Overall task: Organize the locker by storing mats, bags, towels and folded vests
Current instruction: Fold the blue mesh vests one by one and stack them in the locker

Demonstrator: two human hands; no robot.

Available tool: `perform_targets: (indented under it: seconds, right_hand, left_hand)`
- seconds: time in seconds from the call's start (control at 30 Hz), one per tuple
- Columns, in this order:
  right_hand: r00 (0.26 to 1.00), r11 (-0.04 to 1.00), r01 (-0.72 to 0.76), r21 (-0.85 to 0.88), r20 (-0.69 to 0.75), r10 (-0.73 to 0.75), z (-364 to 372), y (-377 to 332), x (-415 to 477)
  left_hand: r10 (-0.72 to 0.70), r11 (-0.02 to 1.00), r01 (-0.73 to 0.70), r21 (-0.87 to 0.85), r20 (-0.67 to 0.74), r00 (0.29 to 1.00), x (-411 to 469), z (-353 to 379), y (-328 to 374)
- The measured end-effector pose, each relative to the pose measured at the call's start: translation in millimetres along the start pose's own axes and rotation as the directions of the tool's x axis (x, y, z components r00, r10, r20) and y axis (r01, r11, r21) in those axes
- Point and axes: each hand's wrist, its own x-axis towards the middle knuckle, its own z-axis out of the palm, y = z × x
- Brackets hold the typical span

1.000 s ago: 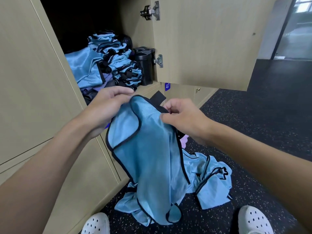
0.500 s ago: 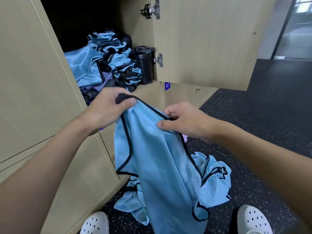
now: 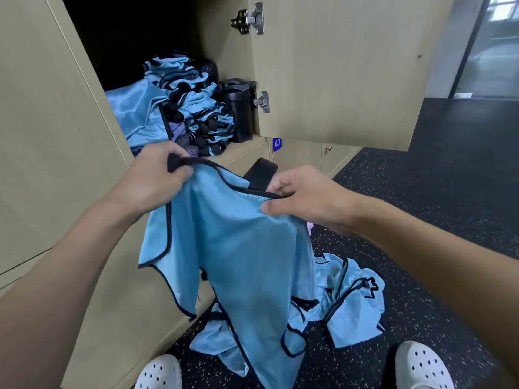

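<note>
A dark speckled rubber floor (image 3: 421,220) fills the view from 3 to 6 o'clock. Two white perforated clogs stand on it, the left clog (image 3: 160,373) at 7 o'clock and the right clog (image 3: 421,366) at 5 o'clock, well apart. Just above centre, at 12 o'clock, a small blue number tag (image 3: 276,143) reads 47. A small brass knob (image 3: 329,148) sits near it at 1 o'clock. At 2 o'clock a glass door (image 3: 494,51) stands beside a grey wall panel (image 3: 446,51).

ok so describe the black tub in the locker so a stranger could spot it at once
Look into the open locker, at its right end by the door's lower hinge. A black container stands there, just right of the stacked folded blue vests. It alone is rigid, upright and all black among soft blue fabric.
</note>
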Motion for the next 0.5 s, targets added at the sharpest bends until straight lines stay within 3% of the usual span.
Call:
perform_targets:
  seconds: [0.07, 0.13, 0.2, 0.27, 0.37, 0.5]
  right_hand:
    - [1.000, 1.000, 0.020, 0.010, -0.011, -0.020, 2, -4, -2]
    - [0.999, 0.999, 0.045, 0.011, -0.011, -0.045, 5, -7, -3]
    - [0.998, 0.998, 0.065, 0.017, 0.001, -0.065, 8, -7, -2]
    - [0.998, 0.998, 0.059, 0.021, 0.030, -0.060, 11, -8, -4]
    - [0.999, 1.000, 0.019, 0.008, 0.040, -0.019, 8, -7, -6]
    - [0.995, 0.998, -0.058, -0.039, 0.082, 0.061, -4, -3, -9]
  left_hand:
    - [0.047, 0.991, -0.011, -0.133, 0.274, 0.961, -9, 2, 8]
    - [0.134, 0.972, -0.012, -0.233, 0.516, 0.846, -20, 12, 20]
    - [0.219, 0.952, -0.019, -0.306, 0.637, 0.739, -27, 30, 25]
    - [0.196, 0.937, 0.054, -0.345, 0.647, 0.737, -30, 42, 24]
    - [0.144, 0.919, 0.109, -0.378, 0.581, 0.801, -24, 42, 16]
    - [0.109, 0.906, 0.055, -0.420, 0.354, 0.929, -14, 29, 11]
